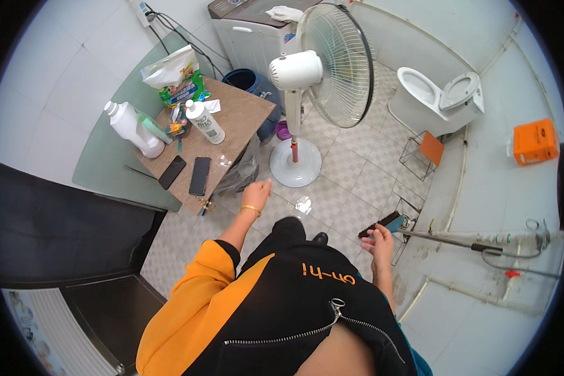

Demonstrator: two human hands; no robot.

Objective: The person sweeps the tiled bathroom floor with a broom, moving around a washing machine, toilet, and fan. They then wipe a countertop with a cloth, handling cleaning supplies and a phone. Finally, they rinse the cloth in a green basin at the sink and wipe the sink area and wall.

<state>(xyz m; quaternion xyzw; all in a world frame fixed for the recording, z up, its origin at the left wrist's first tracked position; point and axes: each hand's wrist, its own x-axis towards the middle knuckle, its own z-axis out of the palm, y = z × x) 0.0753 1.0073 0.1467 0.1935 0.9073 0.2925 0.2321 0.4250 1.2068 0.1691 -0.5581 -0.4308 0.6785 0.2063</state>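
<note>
My left hand, with a gold bracelet at the wrist, hangs over the tiled floor beside the corner of a brown table. Its fingers are curled and nothing shows in them. On the right, my right hand is held with loosely bent fingers apart, holding nothing. Behind it in the picture a broom with dark bristles lies near the wall. Two phones, one beside the other, lie on the table near a white bottle, a large white jug and a detergent bag.
A white pedestal fan stands on the floor ahead. Beyond are a blue barrel and a washing machine. At right are a toilet, a small orange-seated folding stool, wall pipes and an orange box.
</note>
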